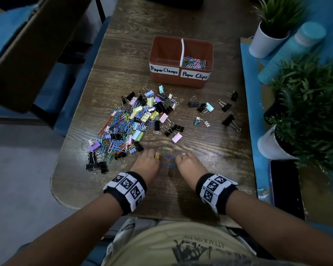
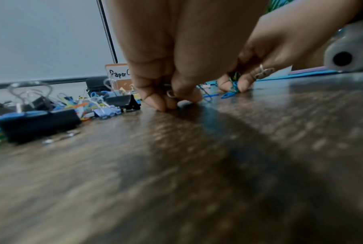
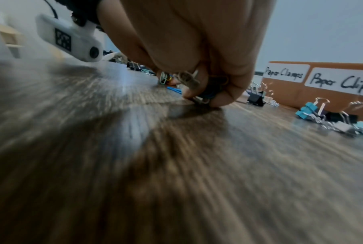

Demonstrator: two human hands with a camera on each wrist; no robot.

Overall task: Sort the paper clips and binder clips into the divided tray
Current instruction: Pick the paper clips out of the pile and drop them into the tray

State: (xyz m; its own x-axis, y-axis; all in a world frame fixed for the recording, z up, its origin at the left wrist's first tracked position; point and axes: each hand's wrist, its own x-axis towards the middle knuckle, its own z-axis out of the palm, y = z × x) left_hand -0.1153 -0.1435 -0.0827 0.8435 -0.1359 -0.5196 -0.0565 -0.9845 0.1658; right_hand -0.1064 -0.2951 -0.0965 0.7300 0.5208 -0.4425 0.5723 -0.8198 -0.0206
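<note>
1. The right hand [image 1: 187,164] pinches blue paper clips [image 2: 231,92] off the table [image 1: 200,143], to fill the tray [image 1: 181,81]
2. The left hand [image 1: 145,165] curls fingertips down; holding anything? Cannot tell

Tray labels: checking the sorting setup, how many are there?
2: the Paper Clamps label front left on the tray, the Paper Clips label front right. Other sides are hidden.

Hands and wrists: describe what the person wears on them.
Bare forearms, no sleeves. Each wrist carries a black band with white square-patterned marker tiles. The left hand wears a chunky gold ring; the right hand a thin silver ring.
</note>
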